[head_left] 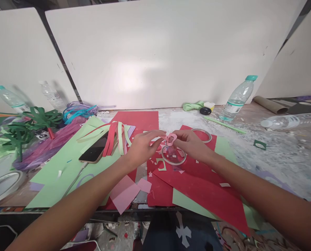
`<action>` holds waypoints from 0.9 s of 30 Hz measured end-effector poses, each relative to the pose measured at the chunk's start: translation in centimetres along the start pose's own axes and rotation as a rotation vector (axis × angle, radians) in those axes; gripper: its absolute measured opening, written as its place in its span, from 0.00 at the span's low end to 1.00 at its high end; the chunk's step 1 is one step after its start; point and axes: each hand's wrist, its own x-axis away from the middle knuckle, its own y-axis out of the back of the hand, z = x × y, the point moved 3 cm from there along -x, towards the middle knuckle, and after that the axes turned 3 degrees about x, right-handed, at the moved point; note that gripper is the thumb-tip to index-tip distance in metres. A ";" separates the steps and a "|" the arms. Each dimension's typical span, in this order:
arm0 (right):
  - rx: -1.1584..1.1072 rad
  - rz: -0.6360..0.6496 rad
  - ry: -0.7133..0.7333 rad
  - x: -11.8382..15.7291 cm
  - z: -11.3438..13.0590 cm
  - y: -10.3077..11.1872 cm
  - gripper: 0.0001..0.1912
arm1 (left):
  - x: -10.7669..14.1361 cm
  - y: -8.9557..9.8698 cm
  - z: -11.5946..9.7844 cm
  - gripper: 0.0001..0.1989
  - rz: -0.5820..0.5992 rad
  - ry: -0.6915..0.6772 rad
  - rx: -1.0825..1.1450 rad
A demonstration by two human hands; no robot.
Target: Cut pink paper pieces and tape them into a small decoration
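Above the middle of the table, a small curled piece of pink paper (pixel 172 139) is held between my two hands. My left hand (pixel 146 144) pinches its left end with thumb and fingertips. On the other side, my right hand (pixel 189 141) has its fingers closed at the paper's right edge; the fingertips are partly hidden. Just below lies a roll of clear tape (pixel 184 159) on red paper (pixel 202 188), among small paper scraps. A pale green cut-out scrap (pixel 161 165) rests beside the roll. Pink paper squares (pixel 124 193) lie nearer the table's front edge.
A phone (pixel 94 150) with a cable lies left on green sheets (pixel 51 177), near red and green strips (pixel 110 141). Another tape roll (pixel 204 136) sits behind my right hand. Water bottles (pixel 237 99) stand at the back. Green paper bundles (pixel 44 118) are far left.
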 end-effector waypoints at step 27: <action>-0.007 -0.031 0.051 0.2 0.7 -0.2 0.10 | -0.8 -0.6 0.0 0.13 0.206 0.539 0.795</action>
